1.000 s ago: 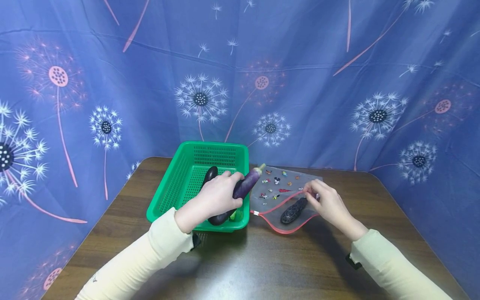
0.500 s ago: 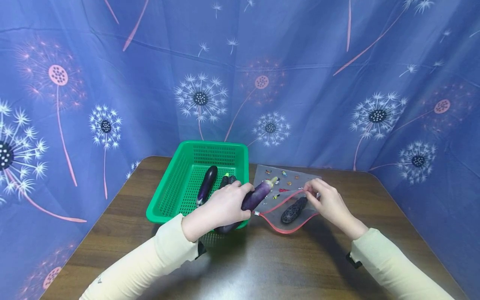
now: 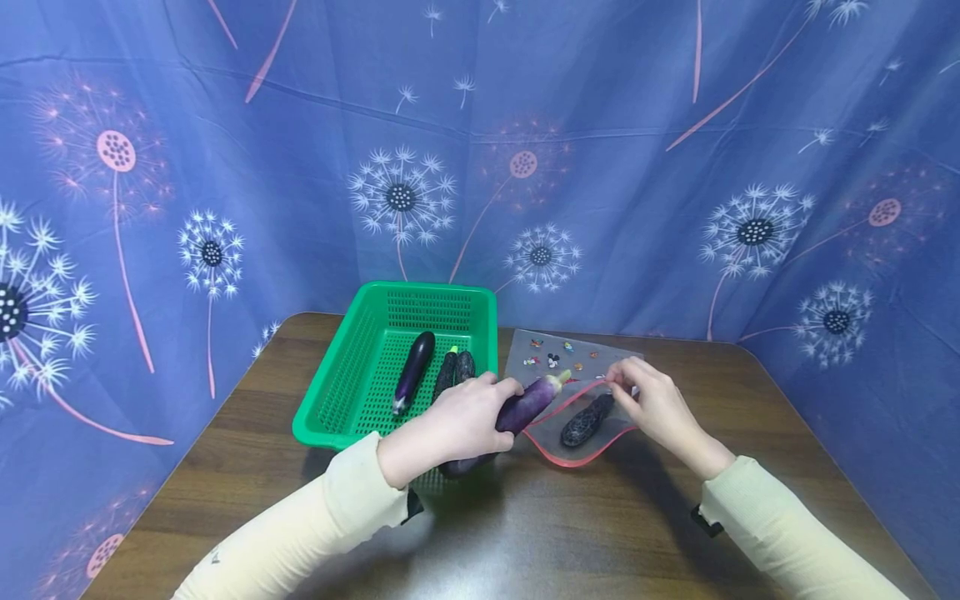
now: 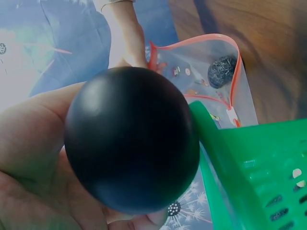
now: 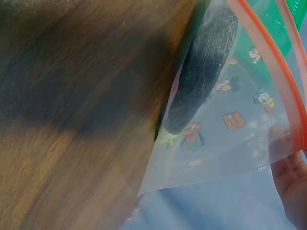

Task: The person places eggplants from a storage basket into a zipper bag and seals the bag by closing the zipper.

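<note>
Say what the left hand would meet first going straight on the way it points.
Probably the bag at its red rim, the held eggplant leading stem first; height is unclear, so the left hand might pass above.

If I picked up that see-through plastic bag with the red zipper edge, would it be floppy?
The see-through plastic bag is probably floppy, since its red edge curves open. The dark, oblong vegetable inside could make it sag, or slide out the open mouth.
</note>
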The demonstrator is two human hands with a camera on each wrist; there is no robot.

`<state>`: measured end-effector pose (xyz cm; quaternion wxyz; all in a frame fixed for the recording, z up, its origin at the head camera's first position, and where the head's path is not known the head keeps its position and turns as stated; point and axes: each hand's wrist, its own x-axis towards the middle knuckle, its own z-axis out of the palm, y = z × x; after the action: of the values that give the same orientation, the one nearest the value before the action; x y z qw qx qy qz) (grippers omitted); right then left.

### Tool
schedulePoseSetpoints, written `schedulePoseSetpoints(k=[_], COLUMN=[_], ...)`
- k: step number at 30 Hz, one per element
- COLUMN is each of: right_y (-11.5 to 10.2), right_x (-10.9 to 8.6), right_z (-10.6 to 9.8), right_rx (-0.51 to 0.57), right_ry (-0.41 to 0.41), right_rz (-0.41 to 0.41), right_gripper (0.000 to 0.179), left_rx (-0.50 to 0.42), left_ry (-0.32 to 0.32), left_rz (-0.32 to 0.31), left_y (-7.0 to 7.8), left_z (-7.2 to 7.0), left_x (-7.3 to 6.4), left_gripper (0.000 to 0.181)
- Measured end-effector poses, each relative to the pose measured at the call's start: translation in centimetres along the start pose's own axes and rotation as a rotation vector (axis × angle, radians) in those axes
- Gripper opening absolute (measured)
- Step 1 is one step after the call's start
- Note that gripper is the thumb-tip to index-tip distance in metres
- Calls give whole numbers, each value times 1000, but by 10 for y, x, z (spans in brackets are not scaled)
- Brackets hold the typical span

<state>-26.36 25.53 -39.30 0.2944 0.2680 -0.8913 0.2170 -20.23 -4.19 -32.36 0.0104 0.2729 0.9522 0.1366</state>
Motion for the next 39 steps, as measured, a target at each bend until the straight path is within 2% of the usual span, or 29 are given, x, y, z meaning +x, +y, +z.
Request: schedulePoseSetpoints(k=[11,20,30,39], right_y=[0,1,0,-3], right_x=[2,3,5,5], right_z=[2,3,3,1], right_rx=[11,24,42,43], right_ry=[10,25,23,22], right_rz=[-8,-21,-28,-24], right_gripper=[20,20,21,21], left_rx=[17,31,40,60], left_ry=[-23,-20,-46,-41], left_rz=[22,65,30,-4], left_y=[11,21,30,37], left_z=[7,15,30,37], left_x=[8,16,28,38], left_gripper=[54,53,53,55])
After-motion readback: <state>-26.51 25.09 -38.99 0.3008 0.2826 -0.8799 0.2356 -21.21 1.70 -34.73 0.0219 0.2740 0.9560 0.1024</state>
